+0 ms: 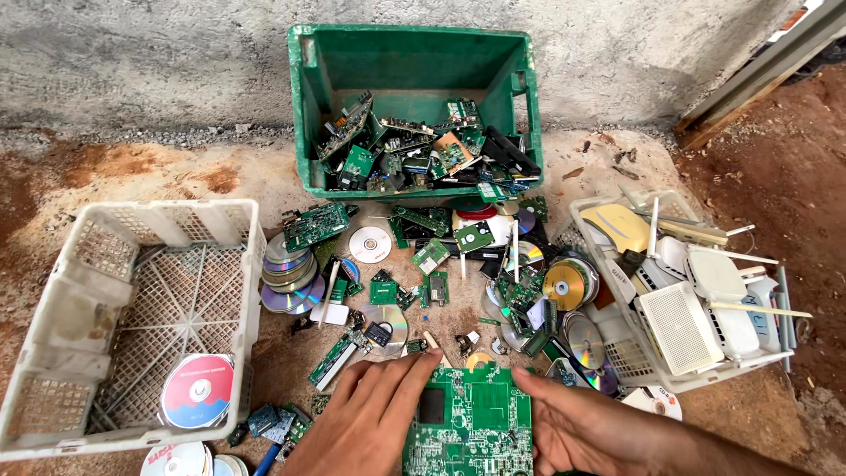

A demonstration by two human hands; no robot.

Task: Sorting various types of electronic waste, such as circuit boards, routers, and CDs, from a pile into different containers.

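Between the fingers of both hands, at the bottom centre of the view, lies a large green circuit board (pixel 470 421), flat on the ground with its component side up. Left hand (pixel 370 421): fingers extended and slightly spread, resting against the board's left edge, tips touching its upper left corner; they press rather than close around it. Right hand (pixel 586 427): fingers likewise extended, laid along the board's right edge, thumb near the upper right corner. Neither hand wraps the board; it is steadied between the two.

Just beyond the fingertips, a scatter of small green boards (pixel 430 256), loose components and compact discs (pixel 370 244) covers the ground (pixel 176 172). Ahead of the left fingers, a disc (pixel 389 323) lies shiny side up; farther left stands a stack of discs (pixel 286 275). Ahead of the right fingers, a gold-coloured disc (pixel 564 286) and silver discs (pixel 584 339) overlap more boards.

Well beyond the fingers, against a rough concrete wall (pixel 159 62), stands a green plastic crate (pixel 414 62) partly filled with circuit boards. Left of the left hand sits a white lattice crate (pixel 132 264) holding one red-and-blue printed disc (pixel 197 390); further discs (pixel 181 460) lie on the ground below it. Right of the right hand, a white basket (pixel 634 357) holds white router housings (pixel 683 326) with thin antennas.
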